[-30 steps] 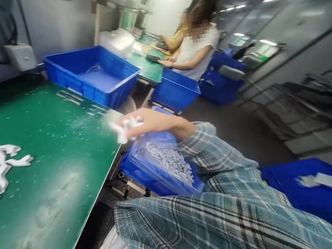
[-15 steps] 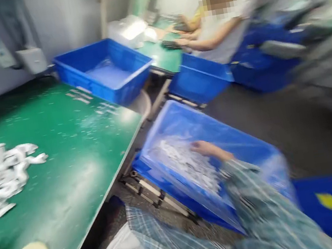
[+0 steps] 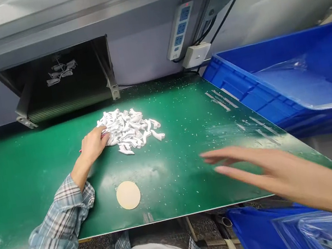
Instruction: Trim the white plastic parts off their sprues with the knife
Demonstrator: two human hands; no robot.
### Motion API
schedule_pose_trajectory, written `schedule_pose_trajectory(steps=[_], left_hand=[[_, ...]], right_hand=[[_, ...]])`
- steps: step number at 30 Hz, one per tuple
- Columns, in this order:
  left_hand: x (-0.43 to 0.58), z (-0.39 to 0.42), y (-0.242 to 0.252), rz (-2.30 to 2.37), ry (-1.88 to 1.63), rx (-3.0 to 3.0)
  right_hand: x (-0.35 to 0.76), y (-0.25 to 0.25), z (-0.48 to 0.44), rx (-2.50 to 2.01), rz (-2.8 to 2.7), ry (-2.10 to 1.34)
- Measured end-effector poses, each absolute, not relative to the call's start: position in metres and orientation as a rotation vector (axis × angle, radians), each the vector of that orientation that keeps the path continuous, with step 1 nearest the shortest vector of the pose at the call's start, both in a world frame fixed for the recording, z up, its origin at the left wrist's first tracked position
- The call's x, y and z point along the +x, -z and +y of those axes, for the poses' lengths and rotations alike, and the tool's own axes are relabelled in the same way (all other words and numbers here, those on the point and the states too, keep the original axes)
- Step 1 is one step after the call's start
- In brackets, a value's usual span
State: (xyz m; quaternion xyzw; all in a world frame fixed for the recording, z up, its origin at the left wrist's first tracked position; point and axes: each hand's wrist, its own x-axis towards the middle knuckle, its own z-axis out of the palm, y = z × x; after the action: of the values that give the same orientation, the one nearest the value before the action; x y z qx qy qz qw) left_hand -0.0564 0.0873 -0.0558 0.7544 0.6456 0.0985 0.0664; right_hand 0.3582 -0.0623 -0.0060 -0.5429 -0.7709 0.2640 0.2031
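Note:
My left hand (image 3: 93,144) is at the left edge of a pile of small curved white plastic pieces (image 3: 128,128) on the green tabletop (image 3: 179,186). Its fingers are closed, and bits of a thin red object (image 3: 80,150) show beside it; what kind it is, I cannot tell. To the right, my right hand (image 3: 249,163) hovers over the table, slightly blurred, with fingers stretched out and nothing in them. A round cream-coloured disc (image 3: 128,195) lies near the front edge, between my two hands.
Behind the pile, a conveyor belt (image 3: 70,102) in a wall opening carries a few white pieces (image 3: 61,72). A blue crate (image 3: 243,90) stands at the right. A lined blue bin (image 3: 254,233) is below the table edge. A power strip (image 3: 180,30) hangs on the wall.
My view has swung left from the bins to the table. My right hand has left the blue bin of white pieces and is over the table. My left hand has come into view at the pile.

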Motion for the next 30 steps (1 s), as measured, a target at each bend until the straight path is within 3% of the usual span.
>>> schedule_pose_trajectory(steps=[4, 11, 20, 26, 30], left_hand=[[-0.053, 0.101, 0.06, 1.861, -0.29, 2.279], [-0.05, 0.055, 0.058, 1.842, -0.418, 2.293], [-0.058, 0.052, 0.068, 1.763, -0.366, 2.268], [-0.029, 0.001, 0.05, 1.512, -0.904, 2.029], [-0.015, -0.026, 0.047, 1.273, -1.016, 2.157]], right_hand=[[0.274, 0.014, -0.011, -1.224, -2.262, -1.125], [0.193, 0.055, 0.009, -1.127, -1.965, -1.23], [0.189, 0.074, 0.008, -1.121, -1.866, -1.413], [0.184, 0.083, 0.0, -1.007, -1.71, -1.338], [0.186, 0.081, -0.006, -0.886, -1.679, -1.297]])
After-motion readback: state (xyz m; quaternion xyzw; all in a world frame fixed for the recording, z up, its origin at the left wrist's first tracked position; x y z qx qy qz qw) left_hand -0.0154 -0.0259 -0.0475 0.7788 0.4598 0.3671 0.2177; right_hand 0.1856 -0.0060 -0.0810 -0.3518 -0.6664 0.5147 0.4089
